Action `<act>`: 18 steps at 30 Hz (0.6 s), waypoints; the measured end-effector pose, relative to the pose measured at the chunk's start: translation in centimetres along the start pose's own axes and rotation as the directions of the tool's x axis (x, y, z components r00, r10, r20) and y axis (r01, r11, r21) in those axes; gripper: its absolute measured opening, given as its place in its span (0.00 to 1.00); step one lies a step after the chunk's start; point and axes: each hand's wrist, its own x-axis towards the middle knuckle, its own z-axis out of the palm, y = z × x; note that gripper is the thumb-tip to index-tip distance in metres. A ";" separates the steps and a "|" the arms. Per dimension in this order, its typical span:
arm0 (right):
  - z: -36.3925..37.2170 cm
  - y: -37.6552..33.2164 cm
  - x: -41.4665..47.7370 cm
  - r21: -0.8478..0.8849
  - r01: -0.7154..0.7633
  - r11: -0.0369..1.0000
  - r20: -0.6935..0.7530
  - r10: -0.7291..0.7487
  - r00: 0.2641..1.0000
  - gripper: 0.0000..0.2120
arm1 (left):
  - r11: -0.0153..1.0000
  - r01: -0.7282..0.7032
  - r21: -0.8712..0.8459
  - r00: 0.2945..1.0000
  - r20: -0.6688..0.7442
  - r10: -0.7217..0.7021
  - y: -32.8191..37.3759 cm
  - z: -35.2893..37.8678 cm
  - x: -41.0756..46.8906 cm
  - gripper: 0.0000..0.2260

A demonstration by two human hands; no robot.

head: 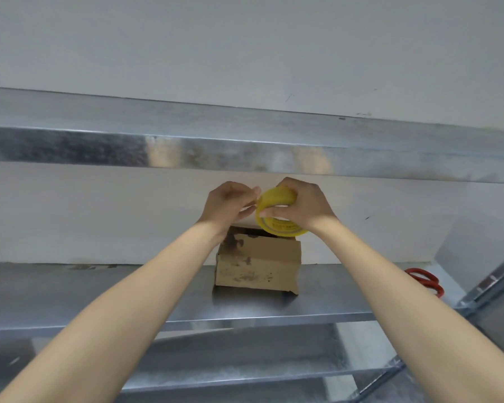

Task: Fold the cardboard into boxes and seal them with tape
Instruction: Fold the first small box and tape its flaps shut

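Head view. A metal shelf [99, 292] is carrying the work, with a second shelf [245, 141] running above it. A cardboard box [258, 266] is standing upright on the lower shelf near the wall, its top flaps lying folded over, with a dark gap showing at the back edge. No tape is showing on it.

Both forearms are reaching forward above the box. The right hand [306, 205] is gripping a yellow tape roll [274, 199], with the fingers curled over the top and the thumb pressing the near face. The left hand [227, 203] is pinching at the roll's left rim with thumb and forefinger together. Whether a free end is already lifted cannot be told. Red-handled scissors [426, 282] are lying on the shelf, well apart to the right.

Step in hand, as judged: folding is appearing complete and sealing is beginning, with the tape's end being sought. The next move is calling for a strip to be peeled, drawn down and pressed along the top seam.

The roll is being held just above the box's rear top edge. Contact between the two cannot be made out.
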 end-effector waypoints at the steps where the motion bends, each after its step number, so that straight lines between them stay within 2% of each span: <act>1: -0.1 -0.3 -0.1 -0.031 0.016 0.999 0.006 -0.016 1.000 0.21 | 0.999 0.036 0.004 0.999 -0.037 -0.036 0.2 0.0 0.1 0.07; 4: -0.3 -1.0 -0.5 -0.155 0.056 0.986 0.008 -0.055 0.998 0.24 | 0.987 0.159 -0.018 0.987 -0.027 -0.160 0.6 0.0 0.1 0.08; 8: -0.7 -1.7 -0.9 -0.395 0.112 0.912 0.053 -0.099 0.994 0.25 | 0.972 0.235 -0.012 0.972 -0.004 -0.235 1.3 -0.2 -0.2 0.10; 12: -0.7 -1.4 -1.4 -0.584 0.157 0.796 0.141 -0.091 0.986 0.27 | 0.975 0.219 0.037 0.975 -0.040 -0.218 1.6 -0.7 -0.2 0.08; 15: -0.2 -0.8 -1.8 -0.567 0.168 0.806 0.144 -0.104 0.984 0.28 | 0.975 0.192 0.109 0.980 -0.076 -0.184 1.2 -0.9 -0.2 0.09; 18: -0.3 -0.2 -1.9 -0.629 0.205 0.750 0.173 -0.123 0.977 0.29 | 0.979 0.152 0.137 0.986 -0.094 -0.140 1.4 -1.6 -0.1 0.11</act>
